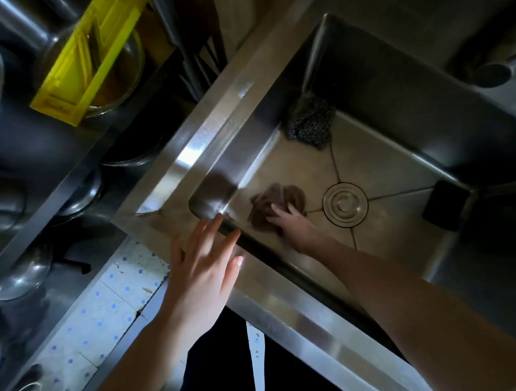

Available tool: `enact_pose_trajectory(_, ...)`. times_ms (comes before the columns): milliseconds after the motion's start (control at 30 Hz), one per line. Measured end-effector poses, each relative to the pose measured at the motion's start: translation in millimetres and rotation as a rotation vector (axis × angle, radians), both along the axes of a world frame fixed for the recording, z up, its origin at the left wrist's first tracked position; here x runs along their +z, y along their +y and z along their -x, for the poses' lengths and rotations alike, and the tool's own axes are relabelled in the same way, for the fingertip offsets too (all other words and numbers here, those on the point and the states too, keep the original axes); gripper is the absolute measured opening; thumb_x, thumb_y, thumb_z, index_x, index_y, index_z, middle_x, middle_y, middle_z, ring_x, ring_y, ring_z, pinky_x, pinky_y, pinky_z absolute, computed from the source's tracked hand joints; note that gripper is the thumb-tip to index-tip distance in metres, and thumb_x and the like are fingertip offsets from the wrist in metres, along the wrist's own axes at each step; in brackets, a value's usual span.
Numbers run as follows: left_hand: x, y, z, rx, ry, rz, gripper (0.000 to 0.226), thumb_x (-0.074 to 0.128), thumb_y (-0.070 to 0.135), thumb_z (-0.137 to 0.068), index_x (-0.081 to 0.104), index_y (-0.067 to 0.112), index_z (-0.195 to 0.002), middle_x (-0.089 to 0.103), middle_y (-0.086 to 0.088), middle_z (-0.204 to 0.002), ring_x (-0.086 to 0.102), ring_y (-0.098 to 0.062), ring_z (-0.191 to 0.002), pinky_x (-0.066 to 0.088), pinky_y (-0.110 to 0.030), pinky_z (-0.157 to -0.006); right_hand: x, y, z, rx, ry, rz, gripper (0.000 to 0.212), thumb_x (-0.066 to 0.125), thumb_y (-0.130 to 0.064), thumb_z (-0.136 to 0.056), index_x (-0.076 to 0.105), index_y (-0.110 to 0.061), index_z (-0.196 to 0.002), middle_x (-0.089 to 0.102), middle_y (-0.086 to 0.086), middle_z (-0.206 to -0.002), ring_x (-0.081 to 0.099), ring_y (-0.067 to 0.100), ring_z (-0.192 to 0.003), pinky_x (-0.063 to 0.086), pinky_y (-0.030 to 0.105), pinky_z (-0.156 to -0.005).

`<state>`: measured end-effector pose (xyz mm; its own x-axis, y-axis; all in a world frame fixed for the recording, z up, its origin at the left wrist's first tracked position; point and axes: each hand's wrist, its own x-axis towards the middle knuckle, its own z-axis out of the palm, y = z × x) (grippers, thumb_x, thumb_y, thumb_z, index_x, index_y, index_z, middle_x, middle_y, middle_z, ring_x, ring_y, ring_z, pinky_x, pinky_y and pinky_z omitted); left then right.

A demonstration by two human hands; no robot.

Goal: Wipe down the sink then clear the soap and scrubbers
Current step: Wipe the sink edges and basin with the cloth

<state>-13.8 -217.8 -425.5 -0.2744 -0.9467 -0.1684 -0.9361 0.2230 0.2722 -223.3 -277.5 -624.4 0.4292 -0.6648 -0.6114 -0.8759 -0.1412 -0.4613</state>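
Cloth (276, 201), brown and crumpled, lies mid-frame on the steel sink (231, 107) floor, left of the round drain (345, 205); my right hand (291, 223) presses it flat-fingered, left hand (200, 267) rests open on the rim.

The steel sink (383, 164) has a flat floor with creases running in to a round drain (345, 204) near its middle. At 9 o'clock from the drain, just beside it, a crumpled brown cloth (276, 201) lies on the floor. At 11 o'clock a steel scrubber (309, 121) sits in the corner, touching the wall. At 3 o'clock a black block (444, 205) leans against the wall. The left hand (203, 267) rests on the rim at 8 o'clock, fingers straight and spread.
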Motion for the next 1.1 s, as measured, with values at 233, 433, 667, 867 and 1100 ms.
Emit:
enact_pose_trajectory(233, -7.6, 13.8, 26.9, -0.023, 0.023, 0.007, 0.039, 0.046, 0.036, -0.087, 0.069, 0.012, -0.108, 0.053, -0.018, -0.132, 0.053, -0.035, -0.121, 0.038, -0.057, -0.096, 10.0, 84.7, 79.6, 0.222, 0.049, -0.06, 0.059, 0.046, -0.007, -0.095, 0.032, -0.033, -0.146, 0.008, -0.007, -0.16, -0.001, 0.033, -0.147, 0.011, 0.047, -0.12)
enact_pose_trajectory(433, -5.7, 34.1, 40.5, 0.017, 0.032, 0.004, 0.04, 0.043, 0.036, -0.089, 0.068, 0.014, -0.111, 0.053, -0.016, -0.134, 0.052, -0.034, -0.123, 0.042, -0.059, -0.094, 11.9, 114.8, 132.7, 0.293, 0.069, -0.103, 0.074, 0.041, 0.007, -0.087, 0.027, -0.034, -0.148, -0.009, -0.017, -0.151, -0.005, 0.03, -0.147, 0.01, 0.041, -0.119)
enact_pose_trajectory(667, -5.9, 48.5, 50.6, 0.075, 0.034, 0.014, 0.042, 0.041, 0.035, -0.09, 0.066, 0.013, -0.115, 0.051, -0.017, -0.135, 0.052, -0.036, -0.121, 0.041, -0.058, -0.095, 6.5, 57.9, 73.2, 0.185, 0.018, -0.01, 0.067, 0.05, 0.004, -0.088, 0.038, -0.031, -0.143, 0.008, -0.006, -0.161, 0.006, 0.034, -0.147, 0.022, 0.048, -0.118)
enact_pose_trajectory(867, -9.6, 47.7, 53.1, 0.131, 0.053, 0.024, 0.034, 0.042, 0.032, -0.089, 0.068, 0.016, -0.105, 0.052, -0.018, -0.132, 0.056, -0.037, -0.111, 0.041, -0.052, -0.093, 5.3, 11.7, 24.7, 0.142, 0.048, -0.01, 0.068, 0.049, 0.003, -0.087, 0.035, -0.033, -0.144, 0.005, -0.007, -0.161, 0.007, 0.035, -0.147, 0.028, 0.051, -0.114)
enact_pose_trajectory(1100, -8.6, 41.0, 58.9, 0.222, 0.12, 0.001, 0.012, 0.06, 0.015, -0.083, 0.068, 0.014, -0.091, 0.052, -0.019, -0.132, 0.055, -0.041, -0.113, 0.039, -0.063, -0.094, 16.4, 46.8, 60.3, 0.38, 0.072, -0.008, 0.063, 0.045, 0.0, -0.091, 0.035, -0.03, -0.146, 0.01, -0.005, -0.161, 0.005, 0.035, -0.147, 0.021, 0.047, -0.115)
